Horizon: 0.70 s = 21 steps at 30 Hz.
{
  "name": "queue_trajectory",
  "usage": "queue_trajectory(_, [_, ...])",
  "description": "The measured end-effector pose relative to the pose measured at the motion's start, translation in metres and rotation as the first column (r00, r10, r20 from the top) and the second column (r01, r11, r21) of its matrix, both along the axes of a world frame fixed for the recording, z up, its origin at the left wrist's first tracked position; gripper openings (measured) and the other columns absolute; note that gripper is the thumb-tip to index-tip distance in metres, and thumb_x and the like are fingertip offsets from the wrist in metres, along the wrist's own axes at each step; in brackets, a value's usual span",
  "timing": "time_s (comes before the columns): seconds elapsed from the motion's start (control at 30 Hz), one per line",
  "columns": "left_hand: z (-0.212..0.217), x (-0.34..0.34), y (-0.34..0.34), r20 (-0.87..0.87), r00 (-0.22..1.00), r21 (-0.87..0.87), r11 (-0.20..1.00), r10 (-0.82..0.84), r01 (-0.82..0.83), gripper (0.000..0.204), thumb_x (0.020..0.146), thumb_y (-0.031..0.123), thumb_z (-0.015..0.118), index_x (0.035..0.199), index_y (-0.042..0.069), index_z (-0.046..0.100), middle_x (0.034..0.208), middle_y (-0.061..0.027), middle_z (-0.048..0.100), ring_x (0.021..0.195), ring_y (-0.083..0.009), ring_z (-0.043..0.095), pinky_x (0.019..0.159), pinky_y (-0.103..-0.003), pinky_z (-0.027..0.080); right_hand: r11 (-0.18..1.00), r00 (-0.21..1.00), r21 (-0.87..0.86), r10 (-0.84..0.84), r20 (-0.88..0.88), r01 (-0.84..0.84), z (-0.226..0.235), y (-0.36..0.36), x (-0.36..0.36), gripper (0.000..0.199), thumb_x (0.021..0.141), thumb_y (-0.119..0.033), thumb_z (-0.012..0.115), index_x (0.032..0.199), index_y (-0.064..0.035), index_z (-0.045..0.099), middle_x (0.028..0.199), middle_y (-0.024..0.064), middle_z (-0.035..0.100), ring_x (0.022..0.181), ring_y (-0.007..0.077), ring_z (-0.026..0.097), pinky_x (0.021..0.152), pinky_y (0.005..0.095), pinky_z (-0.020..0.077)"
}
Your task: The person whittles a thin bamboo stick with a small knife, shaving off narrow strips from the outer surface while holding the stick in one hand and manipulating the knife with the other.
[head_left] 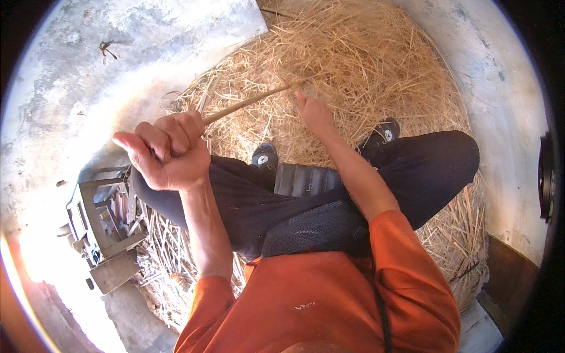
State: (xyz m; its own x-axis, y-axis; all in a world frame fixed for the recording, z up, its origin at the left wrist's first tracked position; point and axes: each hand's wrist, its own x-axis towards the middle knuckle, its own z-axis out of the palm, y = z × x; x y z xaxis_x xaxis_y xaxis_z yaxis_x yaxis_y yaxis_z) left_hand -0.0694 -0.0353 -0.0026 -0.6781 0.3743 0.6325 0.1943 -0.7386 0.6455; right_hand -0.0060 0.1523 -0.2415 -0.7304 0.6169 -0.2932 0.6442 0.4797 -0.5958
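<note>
The left hand [168, 152] is closed in a fist around the near end of a thin straw-coloured stick [250, 102]. The stick's long axis runs from lower left to upper right: it leaves the fist beside the knuckles and points up and to the right, toward the middle of the straw heap [365, 65]. Its far end lies above the right hand's fingertips and merges with the loose stalks there; where it ends cannot be made out. The part inside the fist is hidden.

The right hand [313, 113] is stretched forward, back of the hand up, with the fingers reaching into the straw just below the stick's far end. The fingers appear extended rather than curled, but their tips are partly lost among the stalks, so whether they pinch any straw cannot be told.

The person sits with crossed legs in dark trousers [424, 165] on the straw heap, which spreads over a pale concrete floor [88, 76]. Two dark shoes [265, 157] show between the forearms, one near each; only their upper parts are visible. An orange shirt [329, 300] fills the lower edge of the view.

At the left, beside the knee, stands a small grey metal frame [103, 217] on the floor. Strong glare washes out its lower side, and its contents are hard to identify.
</note>
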Motion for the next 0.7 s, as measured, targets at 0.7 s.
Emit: queue_trajectory(0.7, [-0.001,0.008,0.004,-0.145,0.984,0.005,0.994,-0.108,0.11,0.053,0.098,0.044,0.019,0.056,0.012,0.028,0.04,-0.0003,0.026,0.033,-0.0115,0.019,0.034,-0.027,0.017,0.906,0.832,-0.269,0.141,-0.537,-0.327,0.19,-0.072,0.061,0.047,0.095,-0.036,0.039,0.076,0.0032,0.058,0.068,0.0267,0.056,0.068,0.0452,0.056,0.061,0.0484,0.0434])
